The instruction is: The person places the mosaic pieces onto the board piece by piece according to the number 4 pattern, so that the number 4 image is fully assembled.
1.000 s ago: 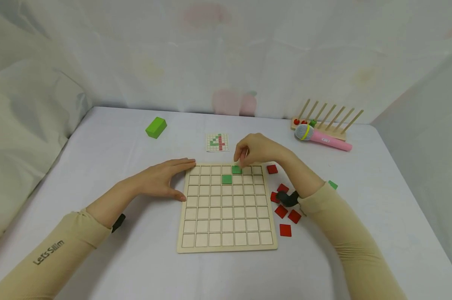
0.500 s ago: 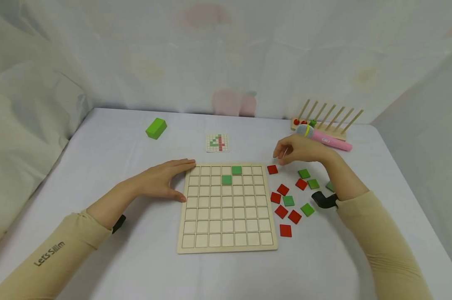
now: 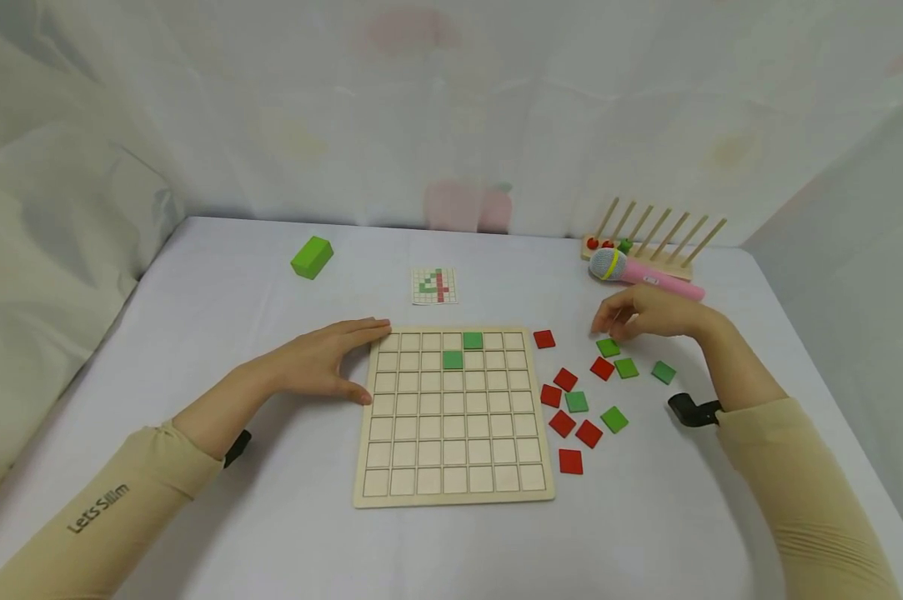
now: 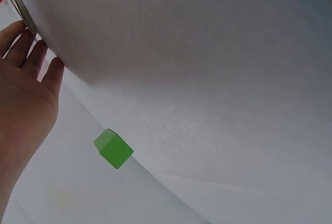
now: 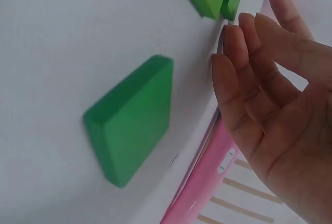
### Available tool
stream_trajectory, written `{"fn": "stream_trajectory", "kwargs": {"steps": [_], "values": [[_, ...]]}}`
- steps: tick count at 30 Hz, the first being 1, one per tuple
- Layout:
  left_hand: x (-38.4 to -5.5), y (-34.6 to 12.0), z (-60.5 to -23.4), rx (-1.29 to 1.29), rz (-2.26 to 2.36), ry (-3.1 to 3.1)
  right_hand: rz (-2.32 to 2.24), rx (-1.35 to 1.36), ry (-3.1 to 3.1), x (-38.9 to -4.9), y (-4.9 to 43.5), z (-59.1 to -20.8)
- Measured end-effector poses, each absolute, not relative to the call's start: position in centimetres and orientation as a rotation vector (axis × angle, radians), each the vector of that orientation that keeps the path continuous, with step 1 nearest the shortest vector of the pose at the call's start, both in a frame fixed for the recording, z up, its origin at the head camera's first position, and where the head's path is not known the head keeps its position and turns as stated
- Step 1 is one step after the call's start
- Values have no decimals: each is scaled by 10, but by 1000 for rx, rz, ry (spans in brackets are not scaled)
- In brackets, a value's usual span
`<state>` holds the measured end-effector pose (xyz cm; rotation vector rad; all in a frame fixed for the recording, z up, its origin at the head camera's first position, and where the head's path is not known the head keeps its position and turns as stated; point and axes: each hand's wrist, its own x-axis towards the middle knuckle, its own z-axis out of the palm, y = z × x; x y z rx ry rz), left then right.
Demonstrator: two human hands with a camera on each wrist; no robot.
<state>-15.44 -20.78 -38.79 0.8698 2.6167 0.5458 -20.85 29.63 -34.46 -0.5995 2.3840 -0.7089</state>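
Note:
A square wooden grid board (image 3: 454,494) lies on the table, with two green tiles (image 3: 473,341) set in cells of its far rows. My left hand (image 3: 319,358) rests spread along the board's left edge, thumb and fingers touching it. My right hand (image 3: 649,312) hovers over a light green tile (image 3: 608,347) at the far side of the loose pile. In the right wrist view its fingers (image 5: 236,81) are loosely bent with nothing held, and a green tile (image 5: 137,123) lies close to the camera. Several red tiles (image 3: 562,423) and green tiles (image 3: 614,419) are scattered right of the board.
A small card (image 3: 434,286) with a red and green grid pattern lies beyond the board. Far left stands a green block (image 3: 312,257). At the back right, a pink microphone (image 3: 661,282) lies in front of a wooden peg rack (image 3: 676,265).
The right hand has left the green tile in the board's far row and moved right to above the loose tiles, uncovering several of them. The left hand stays on the board's edge.

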Motion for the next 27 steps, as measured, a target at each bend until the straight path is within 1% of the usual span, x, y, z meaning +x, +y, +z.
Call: {"fn": "stream_trajectory", "kwargs": {"steps": [7,27], "values": [[-154,-207,-386,862,542,2617,-722,-558,2344,-209,299,-349],[-152,-206,-382,875,531,2622,-717,-596,2328,-205,296,-354]]}}
